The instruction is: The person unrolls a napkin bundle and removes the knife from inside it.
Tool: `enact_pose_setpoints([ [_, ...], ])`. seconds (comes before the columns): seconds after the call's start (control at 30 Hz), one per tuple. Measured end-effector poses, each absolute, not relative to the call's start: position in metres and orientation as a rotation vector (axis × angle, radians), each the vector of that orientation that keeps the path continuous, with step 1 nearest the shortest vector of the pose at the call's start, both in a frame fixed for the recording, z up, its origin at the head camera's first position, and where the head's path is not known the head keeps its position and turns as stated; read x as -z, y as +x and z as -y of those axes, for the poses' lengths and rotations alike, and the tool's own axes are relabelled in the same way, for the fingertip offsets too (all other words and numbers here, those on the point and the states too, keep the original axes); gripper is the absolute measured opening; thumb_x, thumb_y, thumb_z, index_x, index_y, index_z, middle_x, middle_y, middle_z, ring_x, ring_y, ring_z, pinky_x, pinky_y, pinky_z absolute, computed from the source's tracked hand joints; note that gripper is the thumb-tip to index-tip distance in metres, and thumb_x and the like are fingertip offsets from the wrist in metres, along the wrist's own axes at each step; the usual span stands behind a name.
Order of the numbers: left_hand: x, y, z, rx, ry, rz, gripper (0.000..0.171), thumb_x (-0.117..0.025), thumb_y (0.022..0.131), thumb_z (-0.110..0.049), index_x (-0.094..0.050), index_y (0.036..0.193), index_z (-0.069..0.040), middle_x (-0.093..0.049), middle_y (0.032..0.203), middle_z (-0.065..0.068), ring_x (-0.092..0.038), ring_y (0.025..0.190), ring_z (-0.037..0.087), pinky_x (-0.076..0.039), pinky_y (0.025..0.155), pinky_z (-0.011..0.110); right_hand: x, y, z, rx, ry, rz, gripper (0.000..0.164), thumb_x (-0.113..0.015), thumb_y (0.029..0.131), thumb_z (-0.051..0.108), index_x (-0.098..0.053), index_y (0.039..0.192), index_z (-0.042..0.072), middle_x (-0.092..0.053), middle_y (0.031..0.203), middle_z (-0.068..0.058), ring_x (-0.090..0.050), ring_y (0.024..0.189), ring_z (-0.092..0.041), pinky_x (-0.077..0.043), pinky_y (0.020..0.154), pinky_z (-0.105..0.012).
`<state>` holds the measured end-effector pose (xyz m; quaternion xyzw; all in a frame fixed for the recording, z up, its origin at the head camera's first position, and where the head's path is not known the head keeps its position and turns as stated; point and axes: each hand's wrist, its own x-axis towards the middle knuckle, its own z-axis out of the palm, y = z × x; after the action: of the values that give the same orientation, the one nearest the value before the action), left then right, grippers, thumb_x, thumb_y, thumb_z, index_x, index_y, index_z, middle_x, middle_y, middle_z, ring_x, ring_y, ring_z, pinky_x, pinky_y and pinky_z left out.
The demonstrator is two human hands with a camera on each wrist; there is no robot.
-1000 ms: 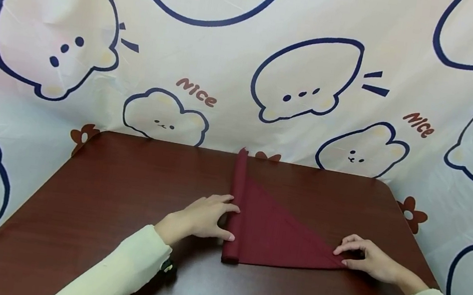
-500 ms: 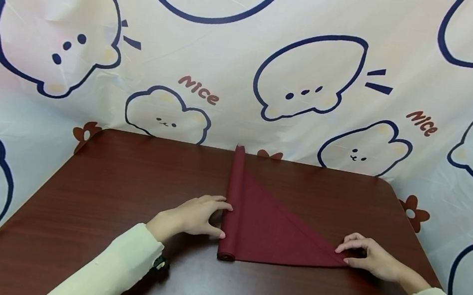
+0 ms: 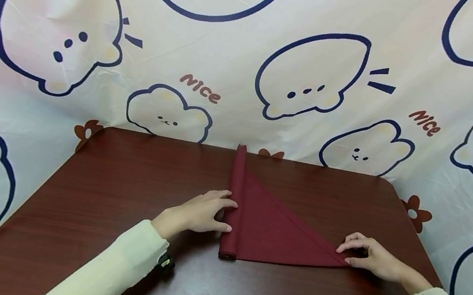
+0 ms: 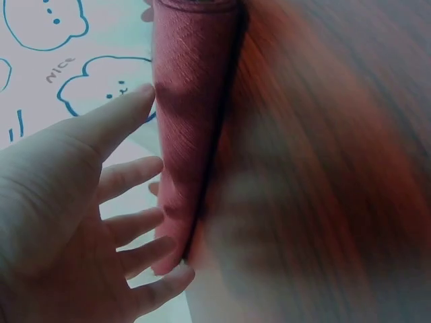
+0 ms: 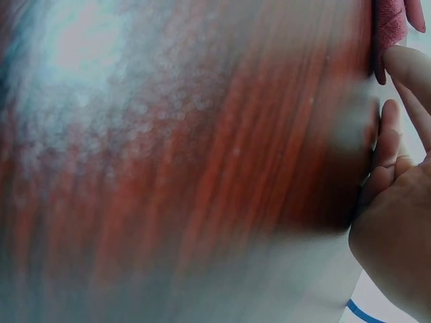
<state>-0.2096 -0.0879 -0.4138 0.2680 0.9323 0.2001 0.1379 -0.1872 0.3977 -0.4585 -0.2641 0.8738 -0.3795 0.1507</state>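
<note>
A dark red cloth (image 3: 279,234) lies on the brown table, its left part wound into a long narrow roll (image 3: 232,217) and the rest a flat triangle tapering to the right. My left hand (image 3: 197,211) is at the left side of the roll, fingers spread, with the fingertips and thumb tip resting on it. In the left wrist view the roll (image 4: 192,87) runs past the fingertips of that hand (image 4: 74,195). My right hand (image 3: 373,257) pinches the cloth's pointed right corner between thumb and fingers. The right wrist view shows the corner (image 5: 390,27) at the thumb tip.
The brown wooden table (image 3: 142,169) extends around the cloth. A pale sheet (image 3: 238,67) printed with blue cartoon outlines hangs behind it and along both sides. The roll's far end reaches the table's back edge.
The roll has shifted slightly left and the flat triangle looks a little wider. My left hand moved left with it, then its fingers came further over the roll. The right hand stays at the corner.
</note>
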Motion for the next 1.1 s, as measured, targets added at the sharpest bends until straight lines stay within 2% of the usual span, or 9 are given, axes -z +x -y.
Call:
enact_pose_setpoints([
  [0.13, 0.412, -0.208, 0.076, -0.573, 0.847, -2.702, 0.062, -0.071, 0.093, -0.044, -0.053, 0.148, -0.023, -0.032, 0.165, 0.012, -0.031, 0.152, 0.036, -0.033, 0.117, 0.063, 0.459, -0.187, -0.399, 1.081, -0.755, -2.519, 0.019, -0.071, 0.094, 0.016, -0.075, 0.113, 0.014, -0.055, 0.113, 0.002, -0.048, 0.104, 0.004, -0.041, 0.084, -0.016],
  [0.4, 0.420, -0.201, 0.058, -0.360, 0.938, -2.730, 0.072, -0.064, 0.090, -0.064, -0.048, 0.151, -0.028, -0.030, 0.166, 0.010, -0.031, 0.151, 0.031, -0.036, 0.116, 0.059, 0.459, -0.185, -0.398, 1.112, -0.793, -2.501, 0.019, -0.070, 0.094, 0.011, -0.075, 0.113, 0.012, -0.055, 0.113, 0.001, -0.048, 0.104, 0.003, -0.042, 0.083, -0.016],
  [0.77, 0.424, -0.202, 0.069, -0.368, 0.892, -2.727, 0.071, -0.068, 0.088, -0.061, -0.054, 0.146, -0.022, -0.029, 0.167, 0.007, -0.028, 0.153, 0.028, -0.036, 0.117, 0.058, 0.457, -0.185, -0.396, 1.084, -0.797, -2.532, 0.019, -0.071, 0.094, 0.012, -0.075, 0.112, 0.013, -0.055, 0.113, -0.001, -0.046, 0.104, 0.004, -0.041, 0.082, -0.015],
  [1.1, 0.425, -0.202, 0.085, -0.446, 0.857, -2.715, 0.069, -0.072, 0.086, -0.060, -0.056, 0.142, -0.022, -0.027, 0.168, 0.004, -0.031, 0.152, 0.031, -0.034, 0.117, 0.061, 0.456, -0.183, -0.396, 1.084, -0.779, -2.527, 0.019, -0.071, 0.094, 0.013, -0.075, 0.112, 0.013, -0.054, 0.115, -0.002, -0.045, 0.105, 0.005, -0.040, 0.083, -0.016],
])
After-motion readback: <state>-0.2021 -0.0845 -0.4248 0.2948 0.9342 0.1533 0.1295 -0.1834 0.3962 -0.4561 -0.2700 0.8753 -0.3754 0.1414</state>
